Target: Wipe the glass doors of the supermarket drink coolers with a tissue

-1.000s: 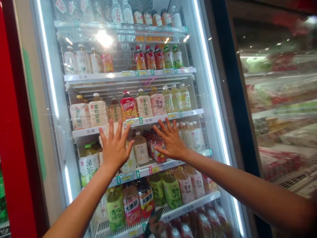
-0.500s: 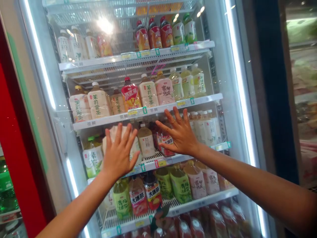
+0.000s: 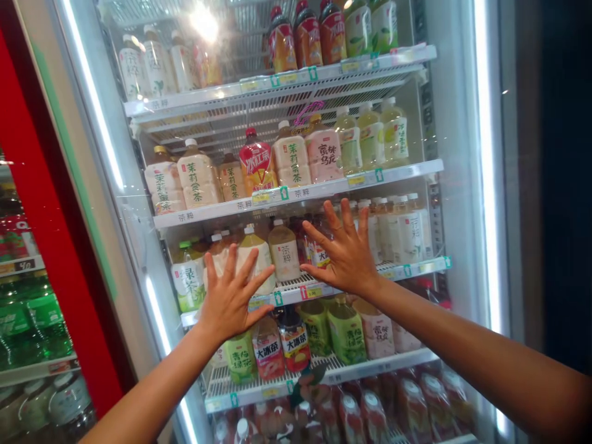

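Note:
Both hands are raised in front of a lit drinks cooler, fingers spread, holding nothing. My left hand [image 3: 234,293] is before the left part of the third visible shelf, partly covering pale-labelled bottles; a green-capped tea bottle [image 3: 187,277] shows to its left. My right hand [image 3: 346,253] is spread before the same shelf, partly hiding dark-red bottles and white-labelled bottles [image 3: 409,228]. Between the hands stands a brown-tinted tea bottle [image 3: 284,251]. Glare and reflections suggest a glass door in front; whether my palms touch it I cannot tell.
Bright light strips [image 3: 488,185] run up both cooler sides. Higher up, a shelf edge [image 3: 300,192] carries more tea bottles, including a red-labelled one [image 3: 258,161]. Green and pink bottles [image 3: 346,333] fill the shelf below. Left of a red post [image 3: 50,259] are green bottles [image 3: 46,317].
The view has turned left, bringing more of the left-hand shelves in. My left hand sits lower against the bottles, its fingers spread wider. My right hand stays spread before the same shelf.

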`<act>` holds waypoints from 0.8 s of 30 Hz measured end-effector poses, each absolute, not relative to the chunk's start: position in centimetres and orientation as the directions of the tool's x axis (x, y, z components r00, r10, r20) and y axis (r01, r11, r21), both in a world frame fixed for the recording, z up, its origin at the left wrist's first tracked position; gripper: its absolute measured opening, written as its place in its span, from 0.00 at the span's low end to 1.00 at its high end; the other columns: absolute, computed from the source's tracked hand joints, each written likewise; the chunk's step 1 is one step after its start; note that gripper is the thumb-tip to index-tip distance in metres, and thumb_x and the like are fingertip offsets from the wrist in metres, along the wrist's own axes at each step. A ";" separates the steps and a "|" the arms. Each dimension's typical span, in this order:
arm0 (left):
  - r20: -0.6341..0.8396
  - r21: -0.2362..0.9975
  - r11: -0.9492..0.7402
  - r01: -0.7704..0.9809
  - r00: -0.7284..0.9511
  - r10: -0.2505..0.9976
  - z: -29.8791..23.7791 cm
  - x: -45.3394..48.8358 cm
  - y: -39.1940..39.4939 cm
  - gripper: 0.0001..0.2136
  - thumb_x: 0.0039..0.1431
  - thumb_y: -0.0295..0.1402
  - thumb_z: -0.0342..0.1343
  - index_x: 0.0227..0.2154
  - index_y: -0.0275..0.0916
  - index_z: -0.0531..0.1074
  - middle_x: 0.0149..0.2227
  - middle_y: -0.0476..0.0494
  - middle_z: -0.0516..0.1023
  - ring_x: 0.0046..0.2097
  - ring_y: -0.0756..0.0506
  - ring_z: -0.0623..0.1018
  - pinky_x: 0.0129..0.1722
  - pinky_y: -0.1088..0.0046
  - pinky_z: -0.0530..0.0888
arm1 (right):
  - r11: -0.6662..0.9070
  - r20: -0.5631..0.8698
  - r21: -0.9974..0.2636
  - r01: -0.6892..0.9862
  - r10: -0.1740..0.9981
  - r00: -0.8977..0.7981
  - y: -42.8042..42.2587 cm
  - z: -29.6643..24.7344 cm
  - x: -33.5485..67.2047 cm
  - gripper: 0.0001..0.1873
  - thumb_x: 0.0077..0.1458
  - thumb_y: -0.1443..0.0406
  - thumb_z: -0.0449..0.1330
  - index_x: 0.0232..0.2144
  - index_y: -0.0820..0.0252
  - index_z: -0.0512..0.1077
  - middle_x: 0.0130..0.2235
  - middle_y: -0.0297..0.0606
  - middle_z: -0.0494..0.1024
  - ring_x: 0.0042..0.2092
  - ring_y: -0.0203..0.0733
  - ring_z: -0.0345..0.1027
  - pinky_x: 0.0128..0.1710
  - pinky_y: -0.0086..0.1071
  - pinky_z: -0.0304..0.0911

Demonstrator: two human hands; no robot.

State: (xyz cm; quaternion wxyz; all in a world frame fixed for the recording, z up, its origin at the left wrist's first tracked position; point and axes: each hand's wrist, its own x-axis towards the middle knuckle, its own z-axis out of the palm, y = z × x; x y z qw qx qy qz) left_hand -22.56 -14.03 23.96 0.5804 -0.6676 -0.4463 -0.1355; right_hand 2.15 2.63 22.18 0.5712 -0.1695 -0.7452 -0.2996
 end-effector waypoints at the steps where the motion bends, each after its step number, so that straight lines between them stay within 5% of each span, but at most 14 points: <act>1: 0.679 -0.670 0.053 0.741 0.582 0.448 24.3 -22.8 -14.2 0.39 0.61 0.59 0.53 0.72 0.57 0.49 0.76 0.48 0.46 0.75 0.30 0.36 0.70 0.36 0.28 | 0.764 0.952 0.254 0.593 -0.091 -0.291 2.6 22.2 2.2 0.54 0.57 0.40 0.60 0.73 0.33 0.31 0.75 0.29 0.19 0.74 0.77 0.27 0.67 0.79 0.26; 6: 0.802 -0.552 0.114 0.826 0.489 0.342 29.2 -23.6 -13.6 0.41 0.62 0.58 0.51 0.73 0.54 0.42 0.76 0.47 0.39 0.75 0.28 0.33 0.68 0.30 0.29 | 0.739 0.950 0.275 0.615 -0.109 -0.293 2.7 22.1 2.2 0.54 0.58 0.40 0.59 0.74 0.36 0.32 0.76 0.32 0.21 0.74 0.76 0.28 0.67 0.78 0.28; 9: 0.803 -0.550 0.048 0.834 0.512 0.306 26.2 -23.7 -13.9 0.39 0.66 0.50 0.50 0.74 0.45 0.41 0.77 0.40 0.37 0.75 0.28 0.36 0.71 0.33 0.38 | 0.727 0.950 0.283 0.626 -0.123 -0.286 2.8 22.0 2.2 0.53 0.59 0.41 0.59 0.74 0.38 0.32 0.76 0.33 0.22 0.75 0.74 0.28 0.68 0.77 0.30; 13: 0.769 -0.584 -0.061 0.809 0.576 0.278 21.2 -24.9 -15.5 0.34 0.67 0.28 0.47 0.73 0.35 0.42 0.70 0.31 0.61 0.75 0.37 0.51 0.72 0.50 0.58 | 0.733 0.948 0.285 0.618 -0.118 -0.297 2.9 22.0 2.3 0.52 0.60 0.43 0.59 0.74 0.38 0.34 0.76 0.33 0.22 0.75 0.73 0.27 0.68 0.76 0.29; 16: 0.777 -0.602 0.048 0.797 0.571 0.266 22.7 -26.1 -16.3 0.34 0.67 0.25 0.49 0.73 0.37 0.44 0.65 0.32 0.69 0.74 0.38 0.52 0.72 0.50 0.59 | 0.747 0.949 0.279 0.603 -0.119 -0.292 2.8 22.0 2.3 0.52 0.60 0.43 0.61 0.74 0.37 0.35 0.76 0.33 0.23 0.75 0.72 0.26 0.69 0.74 0.28; 19: 0.816 -0.563 0.159 0.811 0.516 0.260 24.6 -26.5 -16.3 0.35 0.68 0.26 0.50 0.73 0.41 0.42 0.70 0.35 0.63 0.75 0.37 0.48 0.73 0.47 0.55 | 0.758 0.952 0.268 0.595 -0.112 -0.285 2.7 21.9 2.3 0.52 0.59 0.44 0.62 0.74 0.36 0.36 0.76 0.32 0.25 0.75 0.73 0.28 0.69 0.74 0.28; 24: 0.845 -0.484 0.178 0.857 0.404 0.352 19.7 -25.7 -16.7 0.35 0.66 0.40 0.55 0.72 0.51 0.49 0.76 0.40 0.35 0.75 0.29 0.38 0.72 0.38 0.46 | 0.752 0.951 0.272 0.601 -0.113 -0.289 2.8 21.8 2.3 0.51 0.59 0.45 0.62 0.74 0.37 0.38 0.76 0.32 0.26 0.75 0.73 0.28 0.69 0.73 0.28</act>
